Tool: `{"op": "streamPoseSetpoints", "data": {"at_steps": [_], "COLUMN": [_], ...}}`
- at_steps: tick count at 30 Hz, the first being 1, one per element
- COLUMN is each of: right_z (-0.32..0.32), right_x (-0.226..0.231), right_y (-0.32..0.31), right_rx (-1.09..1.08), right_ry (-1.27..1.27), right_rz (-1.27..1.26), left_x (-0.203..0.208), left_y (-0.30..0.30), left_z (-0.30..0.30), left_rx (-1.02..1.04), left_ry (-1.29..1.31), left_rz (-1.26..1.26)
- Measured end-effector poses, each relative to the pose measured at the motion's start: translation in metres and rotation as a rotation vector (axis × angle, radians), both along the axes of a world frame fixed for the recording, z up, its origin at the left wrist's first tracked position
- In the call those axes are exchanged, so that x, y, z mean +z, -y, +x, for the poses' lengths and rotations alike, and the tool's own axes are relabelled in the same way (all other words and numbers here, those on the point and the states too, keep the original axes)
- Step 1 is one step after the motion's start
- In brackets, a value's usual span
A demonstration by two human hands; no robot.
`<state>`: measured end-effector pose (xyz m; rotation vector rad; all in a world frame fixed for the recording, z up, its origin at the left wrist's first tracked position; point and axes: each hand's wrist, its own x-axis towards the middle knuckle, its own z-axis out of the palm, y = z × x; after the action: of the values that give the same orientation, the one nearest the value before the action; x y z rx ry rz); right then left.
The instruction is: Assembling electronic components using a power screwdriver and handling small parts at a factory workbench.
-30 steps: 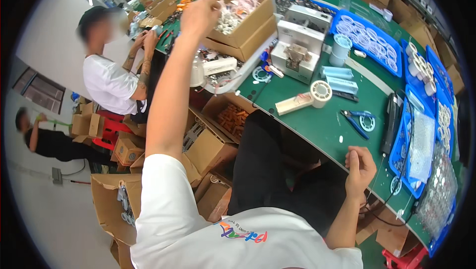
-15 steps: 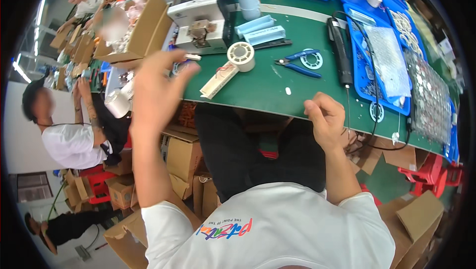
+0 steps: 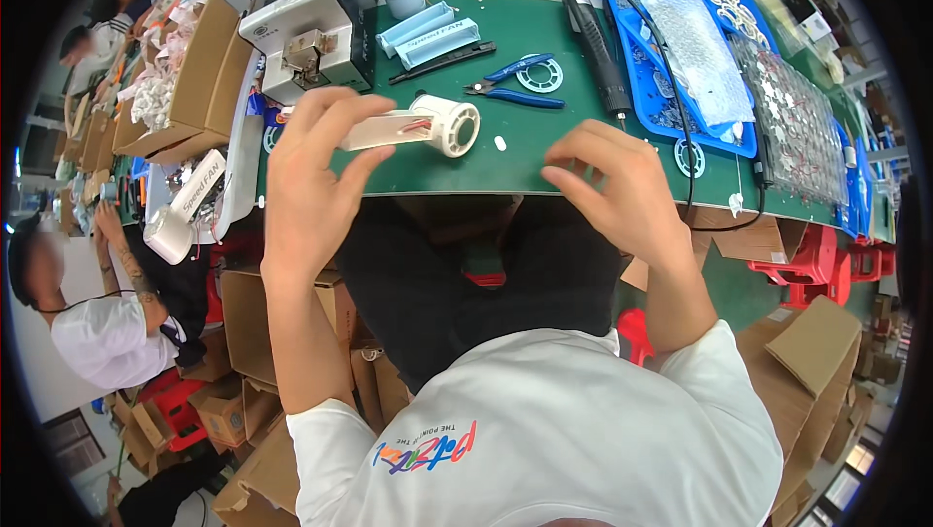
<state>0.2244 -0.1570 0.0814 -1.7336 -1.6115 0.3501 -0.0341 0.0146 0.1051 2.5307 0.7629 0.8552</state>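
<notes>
A white hand-held fan body [image 3: 428, 126], with a round head and a flat handle, lies on the green work mat [image 3: 544, 153] near its front edge. My left hand [image 3: 316, 177] is at the handle end, with spread fingers above it and the thumb below, not closed on it. My right hand [image 3: 617, 187] hovers over the mat's front edge to the right of the fan, fingers curled down and apart, nothing visible in them. A small white bit [image 3: 500, 143] lies on the mat between the hands.
Blue-handled pliers [image 3: 515, 92], a black electric screwdriver [image 3: 598, 46] with its cable, and light blue parts [image 3: 432, 36] lie behind the fan. A white bench machine [image 3: 301, 36] stands at back left, blue trays [image 3: 671, 114] at right. Cardboard boxes [image 3: 248, 318] and a seated co-worker [image 3: 107, 333] are on my left.
My view has swung down toward the bench. My left hand came down from a raised reach to the fan's handle, and my right hand rose from my lap to the mat's edge.
</notes>
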Motion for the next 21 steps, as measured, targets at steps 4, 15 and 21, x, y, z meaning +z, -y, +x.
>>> {"op": "streamPoseSetpoints", "data": {"at_steps": [4, 15, 21], "right_z": [0.004, 0.015, 0.029], "right_x": [0.003, 0.019, 0.005], "right_y": [-0.011, -0.065, -0.060], "right_rx": [0.046, 0.284, 0.286], "right_ry": [0.160, 0.038, -0.129], "right_rz": [-0.012, -0.130, -0.116], "left_x": [-0.005, -0.026, -0.040], "left_y": [0.001, 0.020, 0.043], "left_z": [0.022, 0.073, 0.071], "left_rx": [-0.120, -0.257, -0.188], "left_ry": [0.105, 0.468, 0.393], "left_rz": [-0.036, -0.383, -0.200]}}
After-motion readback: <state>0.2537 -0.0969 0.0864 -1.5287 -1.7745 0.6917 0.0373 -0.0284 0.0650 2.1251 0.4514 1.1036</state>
